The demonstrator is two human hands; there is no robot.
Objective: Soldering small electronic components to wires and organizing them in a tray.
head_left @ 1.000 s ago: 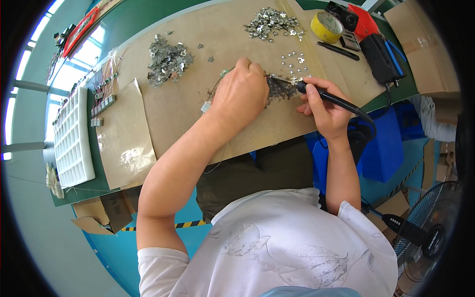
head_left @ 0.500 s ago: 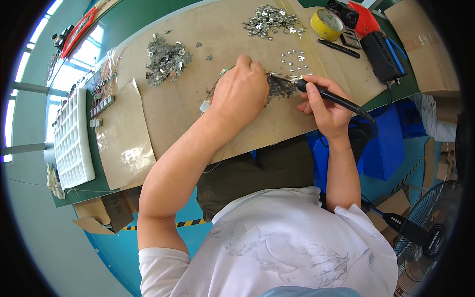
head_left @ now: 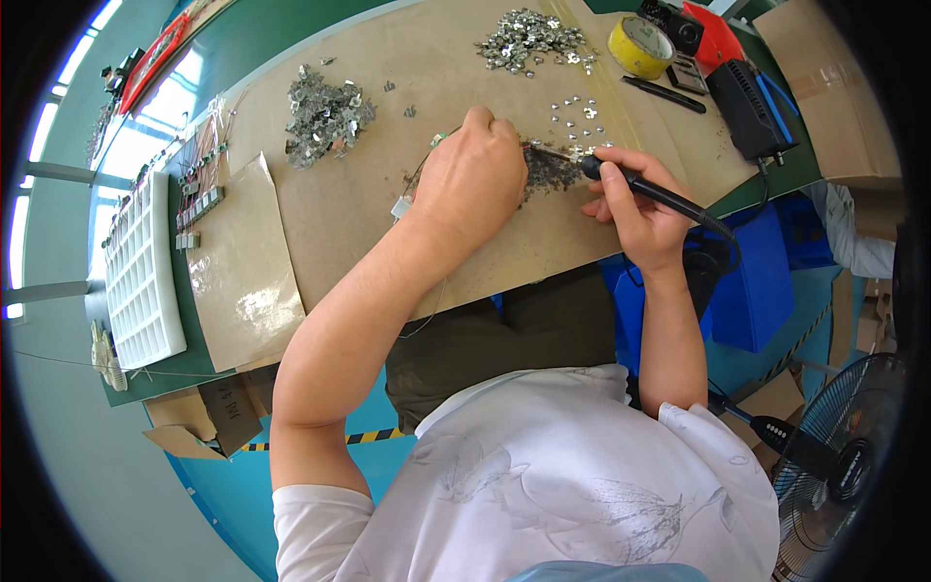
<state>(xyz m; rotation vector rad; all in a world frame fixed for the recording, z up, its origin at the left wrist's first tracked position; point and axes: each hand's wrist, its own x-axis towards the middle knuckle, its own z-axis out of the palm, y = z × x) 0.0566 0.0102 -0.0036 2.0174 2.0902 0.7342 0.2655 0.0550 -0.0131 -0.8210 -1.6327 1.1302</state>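
My right hand point(head_left: 640, 199) is closed around the black handle of a soldering iron point(head_left: 664, 194); its tip points left toward my left hand, over a dark, scorched patch point(head_left: 555, 177) of the brown board. My left hand point(head_left: 475, 175) rests on the board with its fingers curled closed, and what they pinch is hidden behind the hand. A small white connector point(head_left: 401, 208) with thin wires shows beside the left wrist, and a small green part point(head_left: 437, 141) sits by the knuckles. Several small shiny metal pieces point(head_left: 588, 113) lie just beyond the iron.
Farther off are a heap of grey metal tabs point(head_left: 328, 114) and a pile of silver metal pieces point(head_left: 531, 41). Yellow tape point(head_left: 641, 48), black tweezers point(head_left: 664, 95) and a black soldering station point(head_left: 749, 112) stand at right. Left are wired parts point(head_left: 199, 204) and a white compartment tray point(head_left: 144, 276).
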